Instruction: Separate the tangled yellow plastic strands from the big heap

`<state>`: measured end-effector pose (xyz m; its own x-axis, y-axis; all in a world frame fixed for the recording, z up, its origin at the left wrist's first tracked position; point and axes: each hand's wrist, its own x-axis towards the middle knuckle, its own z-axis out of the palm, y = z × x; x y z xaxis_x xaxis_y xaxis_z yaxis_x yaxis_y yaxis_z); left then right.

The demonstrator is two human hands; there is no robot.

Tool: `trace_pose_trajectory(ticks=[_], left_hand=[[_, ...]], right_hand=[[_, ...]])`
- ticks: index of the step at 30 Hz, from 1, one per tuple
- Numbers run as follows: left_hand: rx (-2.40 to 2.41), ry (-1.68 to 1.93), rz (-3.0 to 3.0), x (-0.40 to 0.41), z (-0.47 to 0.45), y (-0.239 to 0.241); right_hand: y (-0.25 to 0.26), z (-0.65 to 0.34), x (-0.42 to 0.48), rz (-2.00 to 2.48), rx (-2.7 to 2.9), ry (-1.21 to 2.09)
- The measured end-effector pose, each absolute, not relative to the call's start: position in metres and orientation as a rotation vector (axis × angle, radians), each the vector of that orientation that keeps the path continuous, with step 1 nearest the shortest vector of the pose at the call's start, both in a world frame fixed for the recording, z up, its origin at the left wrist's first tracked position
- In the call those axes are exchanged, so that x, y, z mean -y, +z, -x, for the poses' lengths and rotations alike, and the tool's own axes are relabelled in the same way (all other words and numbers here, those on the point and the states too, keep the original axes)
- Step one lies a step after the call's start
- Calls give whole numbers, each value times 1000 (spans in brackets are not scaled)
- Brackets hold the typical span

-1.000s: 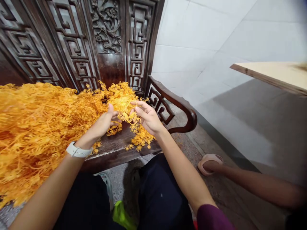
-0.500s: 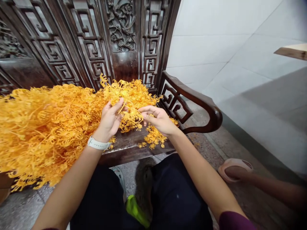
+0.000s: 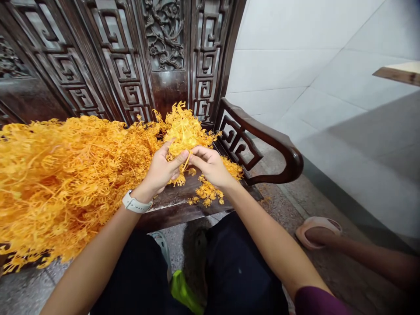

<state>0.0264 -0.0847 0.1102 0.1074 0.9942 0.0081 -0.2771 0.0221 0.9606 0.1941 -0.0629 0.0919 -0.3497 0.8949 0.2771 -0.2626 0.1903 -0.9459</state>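
Note:
Between my hands is a sprig of yellow-orange artificial flowers (image 3: 183,129), its curly heads fanned out above my fingers. My left hand (image 3: 166,168) is closed round it, with the thumb against the stem. From the other side my right hand (image 3: 210,164) pinches the stem with thumb and forefinger, close to the left thumb. To the left lies a large heap of the same flowers (image 3: 75,175). Loose flower pieces (image 3: 210,192) are scattered on the bench seat below my right hand.
The dark wooden bench (image 3: 183,214) has a carved lattice back (image 3: 170,87) and a curved armrest (image 3: 272,140) at the right. Another person's foot in a pale slipper (image 3: 318,232) is on the floor at right. Something bright green (image 3: 183,291) shows between my legs.
My hands have come together on the sprig. My left hand has moved right, and the flower heads now stand above my fingers.

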Motion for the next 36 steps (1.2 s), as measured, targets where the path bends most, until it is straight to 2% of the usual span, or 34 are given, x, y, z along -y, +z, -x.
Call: trace_pose_trajectory(ticks=[10,20,36], left_hand=[[-1124,1201,-1204,72,-13,109],[-1236,811,-2081,76,-18,95],[-1046,436,-2070,75,-14,94]], right_hand=[[90,-207,48,580,659,1537],[99,-193,59,635,713,1451],[114,-221,54,547,545,1577]])
